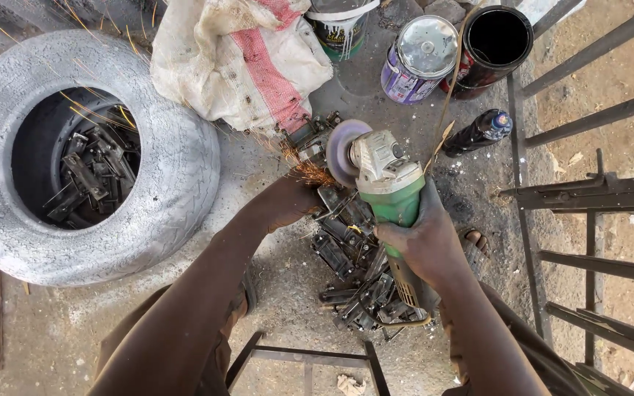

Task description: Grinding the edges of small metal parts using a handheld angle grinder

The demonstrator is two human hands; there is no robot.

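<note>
The right hand [425,242] is wrapping tightly around the green body of an angle grinder [384,187], fingers fully closed on it, with the tool pointing toward eleven o'clock. Its grey disc [345,150] is spinning at the front end and throwing orange sparks [310,172] toward nine and ten o'clock. The left hand [288,202] is closing down on a small metal piece [329,196] just under the disc; the fingers are curling in, though sparks and the hand itself are hiding exactly how it is gripping. The piece is sitting at the top of a pile of dark metal brackets [354,271] that is spreading toward six o'clock beneath the grinder and the right wrist.

At nine o'clock a grey tyre [177,169] is lying flat, holding more of the same brackets [89,180] in its hollow. At twelve o'clock a white sack with a red stripe [247,62] is slumping beside the tyre, close to the sparks. Past it are standing a paint bucket [340,29], a purple tin with a silver lid [420,59] and an open black can [494,44]. A dark bottle [478,132] is lying at two o'clock, near the grinder's cord. Metal bars of a gate [596,194] are running along the three o'clock side.
</note>
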